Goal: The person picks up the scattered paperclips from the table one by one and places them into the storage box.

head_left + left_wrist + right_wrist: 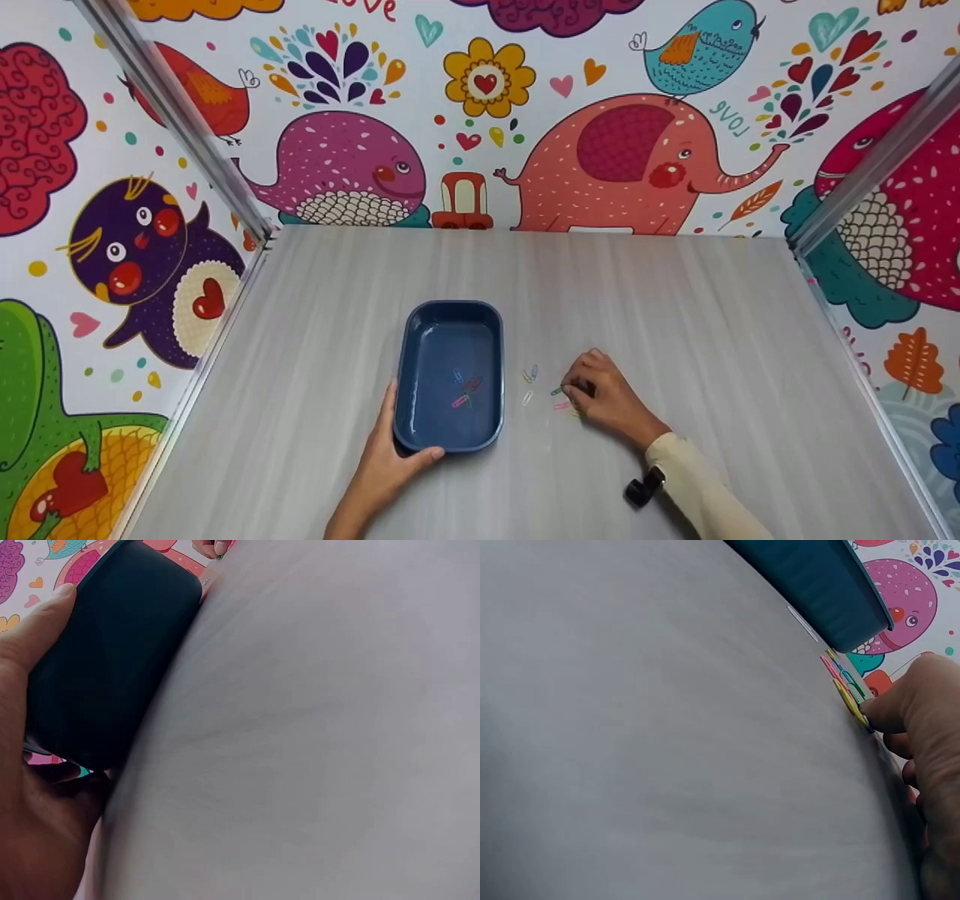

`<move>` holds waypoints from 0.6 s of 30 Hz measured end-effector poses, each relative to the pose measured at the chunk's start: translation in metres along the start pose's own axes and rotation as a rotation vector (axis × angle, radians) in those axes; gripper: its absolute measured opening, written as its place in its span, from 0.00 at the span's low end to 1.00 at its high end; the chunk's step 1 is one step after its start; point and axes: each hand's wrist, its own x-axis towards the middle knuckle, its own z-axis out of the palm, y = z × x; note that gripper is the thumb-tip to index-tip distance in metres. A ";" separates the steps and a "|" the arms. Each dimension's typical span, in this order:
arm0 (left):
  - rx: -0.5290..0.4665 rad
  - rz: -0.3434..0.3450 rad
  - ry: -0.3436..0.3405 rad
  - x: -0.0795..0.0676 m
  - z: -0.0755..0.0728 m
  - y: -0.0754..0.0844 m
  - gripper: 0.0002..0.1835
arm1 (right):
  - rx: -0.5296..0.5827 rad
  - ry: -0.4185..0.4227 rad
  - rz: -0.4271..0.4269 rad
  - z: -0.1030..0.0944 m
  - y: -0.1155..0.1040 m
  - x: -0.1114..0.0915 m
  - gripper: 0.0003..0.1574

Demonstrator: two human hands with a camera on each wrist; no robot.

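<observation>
My left hand (382, 457) grips the near left corner of a blue tray (450, 345), thumb at its near edge and fingers along its left side. Inside the tray lie several paper clips, among them a pink one (460, 402) and a blue one (458, 376). To the right of the tray, my right hand (611, 405) pinches a green paper clip (556, 391) between thumb and fingers, low over the table. Close by its fingertips are a pink paper clip (562, 406) and a yellow paper clip (846, 699). A white paper clip (528, 398) lies nearer the tray.
The grey wood-grain table (697, 330) is bounded by cartoon-printed panels (480, 150) at the back and sides, with metal posts (187, 120) at the corners. A black device (643, 487) sits at the right wrist. Blue and yellow paper clips (532, 371) lie between tray and right hand.
</observation>
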 end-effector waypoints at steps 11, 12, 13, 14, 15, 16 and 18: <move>-0.028 -0.010 -0.007 0.001 0.001 0.001 0.71 | 0.006 0.010 0.057 -0.002 -0.005 -0.003 0.15; -0.026 -0.013 -0.008 0.001 0.001 0.001 0.71 | 0.009 0.009 0.066 -0.002 -0.005 -0.003 0.15; -0.023 -0.018 -0.010 0.001 0.001 0.001 0.71 | 0.012 0.009 0.076 -0.002 -0.005 -0.003 0.15; -0.022 -0.023 -0.009 0.001 0.001 0.001 0.71 | 0.016 0.009 0.084 -0.002 -0.006 -0.003 0.15; -0.021 -0.028 -0.008 0.001 0.001 0.001 0.71 | 0.017 0.009 0.087 -0.002 -0.006 -0.003 0.15; -0.020 -0.030 -0.008 0.001 0.001 0.001 0.71 | 0.018 0.009 0.091 -0.002 -0.006 -0.002 0.15; -0.017 -0.029 -0.012 0.001 0.000 0.002 0.71 | 0.021 0.013 0.089 -0.001 -0.005 -0.002 0.15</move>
